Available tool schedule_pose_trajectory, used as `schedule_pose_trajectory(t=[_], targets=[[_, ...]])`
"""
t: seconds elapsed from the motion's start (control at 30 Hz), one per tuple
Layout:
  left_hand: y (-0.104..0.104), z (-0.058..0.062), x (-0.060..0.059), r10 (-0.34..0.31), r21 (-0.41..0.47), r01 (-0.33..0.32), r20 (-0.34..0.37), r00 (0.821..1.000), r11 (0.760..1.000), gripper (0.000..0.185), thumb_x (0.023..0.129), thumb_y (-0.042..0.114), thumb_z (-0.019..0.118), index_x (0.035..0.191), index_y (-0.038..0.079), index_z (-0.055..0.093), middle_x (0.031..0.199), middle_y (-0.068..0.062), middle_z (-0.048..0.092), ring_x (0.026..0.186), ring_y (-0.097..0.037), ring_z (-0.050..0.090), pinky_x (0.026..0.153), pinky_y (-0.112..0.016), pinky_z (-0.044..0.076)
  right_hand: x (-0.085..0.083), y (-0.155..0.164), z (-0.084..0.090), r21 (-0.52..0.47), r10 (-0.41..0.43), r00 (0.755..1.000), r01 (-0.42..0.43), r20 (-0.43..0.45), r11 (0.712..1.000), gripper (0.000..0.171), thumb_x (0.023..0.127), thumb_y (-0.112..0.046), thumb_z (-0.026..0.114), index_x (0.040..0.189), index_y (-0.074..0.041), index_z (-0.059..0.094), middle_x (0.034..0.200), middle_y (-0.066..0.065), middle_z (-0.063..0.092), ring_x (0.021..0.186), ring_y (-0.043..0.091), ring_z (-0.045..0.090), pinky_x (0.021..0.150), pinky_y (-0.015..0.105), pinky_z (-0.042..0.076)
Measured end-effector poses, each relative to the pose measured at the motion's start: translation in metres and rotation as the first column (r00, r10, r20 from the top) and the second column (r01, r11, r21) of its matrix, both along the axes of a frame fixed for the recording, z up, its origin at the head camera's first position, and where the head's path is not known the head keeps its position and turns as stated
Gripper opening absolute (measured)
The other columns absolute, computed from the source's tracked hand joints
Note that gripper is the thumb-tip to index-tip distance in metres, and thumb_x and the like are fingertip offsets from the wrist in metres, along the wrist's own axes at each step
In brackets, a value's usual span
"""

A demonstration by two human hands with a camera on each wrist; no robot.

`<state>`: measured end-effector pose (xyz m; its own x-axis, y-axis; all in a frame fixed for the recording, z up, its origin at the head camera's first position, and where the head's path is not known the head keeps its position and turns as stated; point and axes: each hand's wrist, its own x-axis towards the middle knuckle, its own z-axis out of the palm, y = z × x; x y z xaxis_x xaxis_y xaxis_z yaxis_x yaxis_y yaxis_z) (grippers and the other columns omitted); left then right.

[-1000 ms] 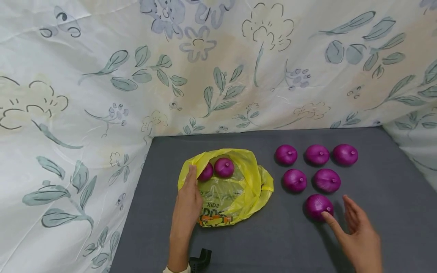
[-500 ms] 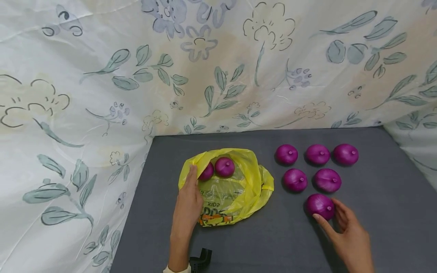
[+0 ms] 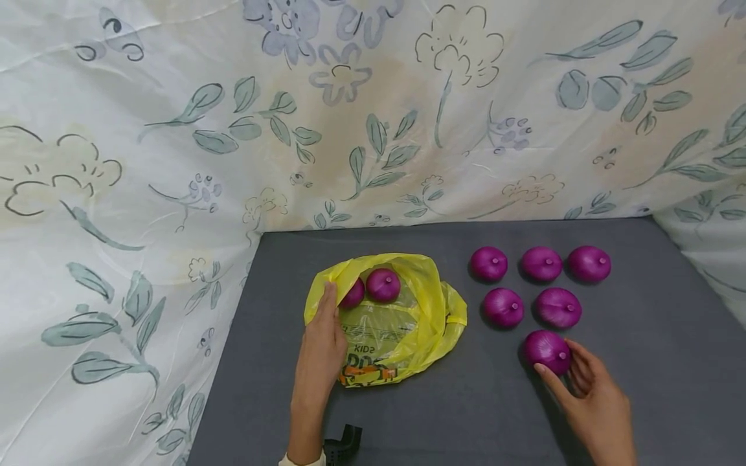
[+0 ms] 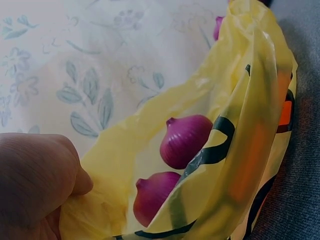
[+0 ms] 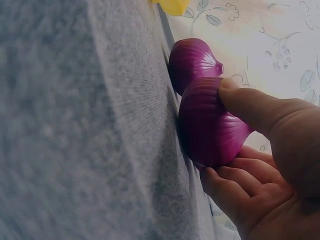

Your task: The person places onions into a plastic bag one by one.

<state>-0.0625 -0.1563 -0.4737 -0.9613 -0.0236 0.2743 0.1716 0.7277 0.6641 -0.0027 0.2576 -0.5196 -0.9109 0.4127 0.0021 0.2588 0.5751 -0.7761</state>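
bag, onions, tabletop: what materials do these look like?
Bag: thin yellow plastic film, glossy, crinkled and see-through. Onions: uniform glossy purple with moulded ribs, likely plastic props, though real isn't ruled out. Tabletop: matte grey fabric or felt, with a fuzzy weave in the right wrist view.

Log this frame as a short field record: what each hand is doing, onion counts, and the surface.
left hand: holds the rim of the yellow bag open
right hand: fingers curled round the nearest onion
onions in bag: two
onions on the mat: six, counting the held one, which rests on the mat
surface: grey mat
backdrop: floral cloth
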Motion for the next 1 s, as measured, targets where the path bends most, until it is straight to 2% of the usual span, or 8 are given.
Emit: schedule_pose_trajectory(t=[0.23, 0.37, 0.53, 0.57, 0.83, 1.0], targets=[[0.0, 0.001, 0.0, -0.015, 0.012, 0.015, -0.01, 1.0, 1.0, 0.058, 0.113, 0.005, 0.045, 0.168, 0.009, 0.029, 0.173, -0.012, 0.029, 0.043, -0.01, 0.03, 0.05, -0.03, 0.031, 0.0, -0.002, 0.004, -0.08, -0.034, 0.997, 0.039, 0.062, 0.996, 0.089, 0.089, -0.05, 0.085, 0.16, -0.011, 0.047, 0.151, 0.023, 0.055, 0.134, 0.039, 0.054, 0.081, 0.0, 0.043], [-0.001, 0.001, -0.001, -0.012, 0.009, 0.012, -0.012, 1.0, 1.0, 0.057, 0.114, 0.007, 0.044, 0.168, 0.01, 0.029, 0.173, -0.011, 0.029, 0.052, -0.016, 0.044, 0.053, -0.031, 0.033, 0.0, -0.004, 0.01, -0.132, -0.035, 0.996, 0.046, 0.079, 0.99, 0.092, 0.089, -0.05, 0.084, 0.162, -0.012, 0.044, 0.154, 0.021, 0.053, 0.138, 0.038, 0.052, 0.083, 0.003, 0.045], [-0.001, 0.001, -0.001, -0.014, 0.004, 0.014, -0.002, 1.0, 1.0, 0.057, 0.114, 0.008, 0.043, 0.169, 0.011, 0.028, 0.173, -0.01, 0.028, 0.053, -0.016, 0.044, 0.054, -0.031, 0.033, 0.0, -0.01, 0.02, -0.164, -0.038, 0.999, 0.044, 0.039, 0.986, 0.089, 0.089, -0.046, 0.086, 0.161, -0.014, 0.045, 0.156, 0.019, 0.053, 0.14, 0.032, 0.053, 0.086, 0.005, 0.046], [-0.001, 0.001, -0.001, -0.016, 0.008, 0.016, 0.003, 1.0, 1.0, 0.057, 0.114, 0.008, 0.043, 0.169, 0.011, 0.028, 0.174, -0.009, 0.028, 0.048, -0.014, 0.038, 0.053, -0.031, 0.032, 0.0, -0.012, 0.022, -0.169, -0.036, 0.999, 0.039, 0.025, 0.985, 0.088, 0.089, -0.044, 0.086, 0.161, -0.015, 0.046, 0.156, 0.018, 0.053, 0.14, 0.03, 0.054, 0.087, 0.005, 0.046], [-0.001, 0.001, -0.001, -0.013, 0.015, 0.013, 0.003, 1.0, 1.0, 0.059, 0.113, 0.004, 0.044, 0.169, 0.011, 0.027, 0.174, -0.01, 0.028, 0.049, -0.009, 0.036, 0.051, -0.031, 0.031, 0.001, -0.017, 0.041, -0.229, -0.017, 0.995, -0.005, -0.095, 0.974, 0.077, 0.09, -0.027, 0.088, 0.158, -0.019, 0.051, 0.154, 0.017, 0.056, 0.131, 0.0, 0.059, 0.088, 0.007, 0.048], [-0.002, 0.0, -0.001, -0.02, 0.021, 0.02, -0.006, 1.0, 1.0, 0.058, 0.113, 0.005, 0.043, 0.169, 0.011, 0.027, 0.174, -0.01, 0.028, 0.048, -0.011, 0.036, 0.051, -0.031, 0.031, 0.002, -0.021, 0.052, -0.292, -0.018, 0.992, -0.02, -0.127, 0.956, 0.076, 0.09, -0.018, 0.088, 0.157, -0.02, 0.052, 0.155, 0.012, 0.056, 0.13, -0.001, 0.059, 0.088, 0.009, 0.049]])
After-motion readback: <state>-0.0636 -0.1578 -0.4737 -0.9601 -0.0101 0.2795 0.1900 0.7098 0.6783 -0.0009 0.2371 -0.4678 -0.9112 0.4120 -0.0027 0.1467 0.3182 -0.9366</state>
